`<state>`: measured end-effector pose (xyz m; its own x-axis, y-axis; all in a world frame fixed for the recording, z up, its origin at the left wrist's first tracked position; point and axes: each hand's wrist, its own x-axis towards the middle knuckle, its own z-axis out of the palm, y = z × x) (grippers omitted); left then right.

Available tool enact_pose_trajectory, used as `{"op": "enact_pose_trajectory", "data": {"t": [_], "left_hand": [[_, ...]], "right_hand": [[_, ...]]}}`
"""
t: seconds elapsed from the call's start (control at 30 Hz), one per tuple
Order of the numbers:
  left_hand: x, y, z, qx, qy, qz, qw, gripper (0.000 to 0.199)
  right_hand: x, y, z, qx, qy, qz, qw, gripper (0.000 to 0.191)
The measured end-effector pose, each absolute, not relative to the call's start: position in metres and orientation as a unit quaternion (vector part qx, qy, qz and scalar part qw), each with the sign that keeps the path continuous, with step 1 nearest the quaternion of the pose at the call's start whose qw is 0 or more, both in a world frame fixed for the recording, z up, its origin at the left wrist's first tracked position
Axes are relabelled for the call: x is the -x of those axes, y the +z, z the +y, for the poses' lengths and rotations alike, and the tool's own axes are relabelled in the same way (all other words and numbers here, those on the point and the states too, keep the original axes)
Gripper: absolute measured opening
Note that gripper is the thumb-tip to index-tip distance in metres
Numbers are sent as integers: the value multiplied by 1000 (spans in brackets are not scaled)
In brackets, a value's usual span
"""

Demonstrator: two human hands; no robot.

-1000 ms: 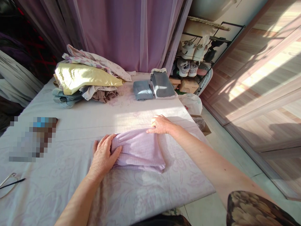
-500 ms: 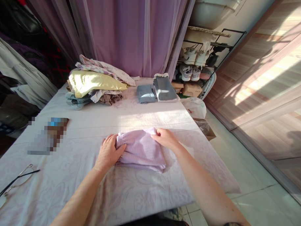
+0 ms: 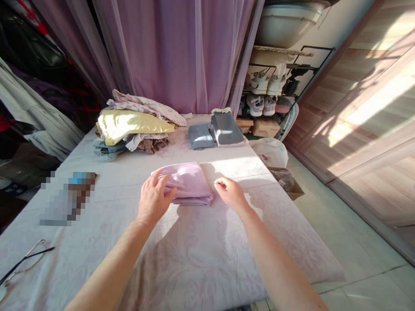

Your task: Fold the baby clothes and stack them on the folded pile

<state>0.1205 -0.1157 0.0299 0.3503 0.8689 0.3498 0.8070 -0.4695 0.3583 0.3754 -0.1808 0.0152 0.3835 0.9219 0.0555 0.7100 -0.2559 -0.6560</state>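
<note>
Nearest me, at the table's left corner, a pair of glasses (image 3: 24,258) lies with its arms open on the pale, flower-patterned tablecloth (image 3: 197,259). Beyond its bare near stretch come the person's two hands, on either side of a folded lilac cloth (image 3: 191,180).

The left hand (image 3: 156,194) is the nearer: it reaches over the cloth's left edge, so the cloth lies to the right of its palm, under and past the fingertips. Those fingers are spread and grasp nothing; whether they press down or hover, I can't tell from here. The right hand (image 3: 231,192) is just beside the cloth's right edge, a slim gap between them, its fingers curled in with nothing showing in them.

The cloth lies flat around the middle of the table. It looks not far off square, so I can't call a long axis. It is finely ribbed or checked, smooth on top, with layers showing along the near edge.

Farther back, a loose heap of clothes (image 3: 135,123) sits left; to its right, a small blue-grey folded garment (image 3: 200,136) and a darker stack (image 3: 225,129). Behind everything hangs a purple curtain (image 3: 163,49).
</note>
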Motion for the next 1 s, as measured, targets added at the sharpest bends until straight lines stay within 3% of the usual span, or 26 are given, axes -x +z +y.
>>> {"op": "enact_pose_trajectory", "data": {"t": [0.1,0.2,0.43,0.67,0.83,1.0], "left_hand": [[-146,29,-135,-912,209,350,53,29],[-170,30,-138,-941,179,283,52,28],[-185,26,-124,-933,152,312,97,25],[-183,18,-125,-913,198,332,132,30],[-170,13,-126,-927,188,288,151,28],[-161,7,-126,-941,200,244,126,32]], "right_hand": [[-369,6,-210,776,127,-550,282,15],[-359,3,-223,761,69,-583,276,15],[-340,5,-215,771,5,-608,189,25],[-342,9,-215,771,10,-621,139,10],[-345,5,-217,761,26,-623,179,10],[-344,-4,-217,734,27,-633,242,30]]}}
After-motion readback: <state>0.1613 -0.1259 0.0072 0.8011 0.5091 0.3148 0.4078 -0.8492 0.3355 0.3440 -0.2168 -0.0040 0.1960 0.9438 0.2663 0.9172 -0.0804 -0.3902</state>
